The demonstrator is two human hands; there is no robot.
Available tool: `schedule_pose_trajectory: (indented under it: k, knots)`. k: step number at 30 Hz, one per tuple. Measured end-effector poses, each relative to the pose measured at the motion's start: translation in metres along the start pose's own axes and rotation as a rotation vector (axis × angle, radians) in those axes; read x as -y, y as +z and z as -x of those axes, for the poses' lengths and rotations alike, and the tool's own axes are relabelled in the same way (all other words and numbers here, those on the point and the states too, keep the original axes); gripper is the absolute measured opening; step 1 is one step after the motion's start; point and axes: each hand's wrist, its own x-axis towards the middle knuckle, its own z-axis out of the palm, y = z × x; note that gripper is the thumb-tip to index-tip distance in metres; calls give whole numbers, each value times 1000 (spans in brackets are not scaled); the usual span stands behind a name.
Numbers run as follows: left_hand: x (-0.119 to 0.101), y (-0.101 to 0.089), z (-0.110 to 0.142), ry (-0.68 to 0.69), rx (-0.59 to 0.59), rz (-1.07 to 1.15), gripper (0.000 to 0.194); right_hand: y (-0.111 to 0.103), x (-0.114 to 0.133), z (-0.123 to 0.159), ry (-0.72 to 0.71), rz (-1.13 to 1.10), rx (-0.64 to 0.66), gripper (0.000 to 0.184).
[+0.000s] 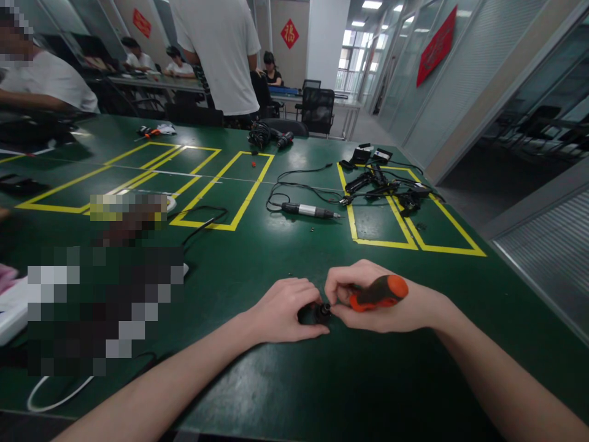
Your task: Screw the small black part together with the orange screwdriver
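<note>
My left hand (294, 310) rests on the green table, its thumb and fingers curled around a small black part (323, 311). Its exact kind is too small to make out. Close beside it, my right hand (368, 301) holds a screwdriver with an orange and black handle (380, 293), the butt pointing up and to the right. The fingertips of that hand meet the edge of the black part. Whether the screwdriver's tip touches anything is hidden behind the fingers. Beyond both hands lies an electric screwdriver (308, 210) with a silver and black body and a cable.
Black cables and parts (381, 187) lie in a heap inside yellow tape outlines (453, 250) at the right. Tiny screws (312, 229) lie near the electric screwdriver. A coiled black cable and tool (269, 136) sit at the far edge. Several people are around the room.
</note>
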Motion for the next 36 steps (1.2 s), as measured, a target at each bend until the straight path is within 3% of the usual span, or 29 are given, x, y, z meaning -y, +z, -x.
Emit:
schedule_pose_trajectory:
  k: [8,16,20,27,31,36]
  knots:
    - [-5,-5,-2,-3,75,-35,34,2,-3,-2,35,30,-2,10]
    - [-9,-10,-4,-69,160,22,32,-1,-11,3,146,52,-49,29]
    - [-17,-12,-3,-215,136,302,32,-1,-15,17,226,-93,-147,35]
    - [-27,4,-1,-410,-31,1183,42,34,-47,40,-30,-443,-462,34]
    - [-25,7,-1,-452,-74,1271,39,55,-50,38,-103,-481,-587,29]
    - [-17,9,1,-440,-138,1212,39,68,-40,32,-111,-288,-589,27]
